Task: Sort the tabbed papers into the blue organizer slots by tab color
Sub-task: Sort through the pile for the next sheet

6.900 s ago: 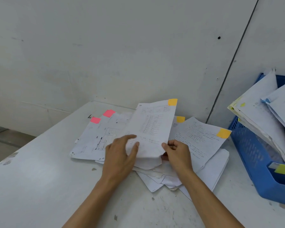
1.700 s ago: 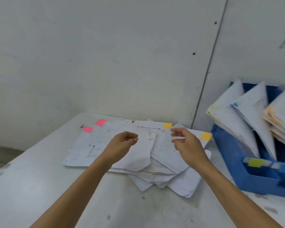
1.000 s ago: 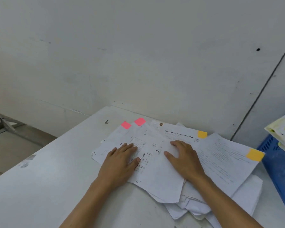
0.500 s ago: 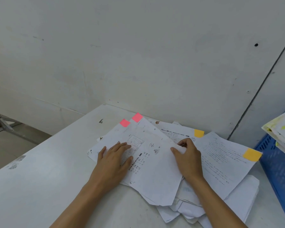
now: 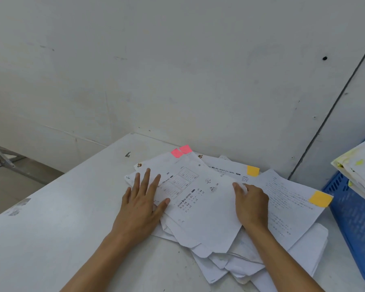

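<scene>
our left hand (image 5: 142,205) lay flat, fingers spread, on the pink-tabbed sheet (image 5: 198,199) topping the paper pile (image 5: 301,251) on the table (image 5: 51,239). our right hand (image 5: 251,205) curled at that sheet's right edge; we could not tell whether it pinched. the blue organizer (image 5: 350,209) stood just beside the pile.

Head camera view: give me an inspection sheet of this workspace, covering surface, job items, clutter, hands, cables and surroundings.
Surface: white table, scuffed and marked.
Job's things: loose paper pile showing two pink tabs and two orange tabs; blue organizer at the right edge, with filed papers in it.
Clutter: nothing seen.
Hands: left hand flat on the pile, fingers straight; right hand curled at the right edge of the top sheet, seemingly pinching it.
Cables: nothing seen.
Surroundings: white wall behind the table; metal frame at far left.
</scene>
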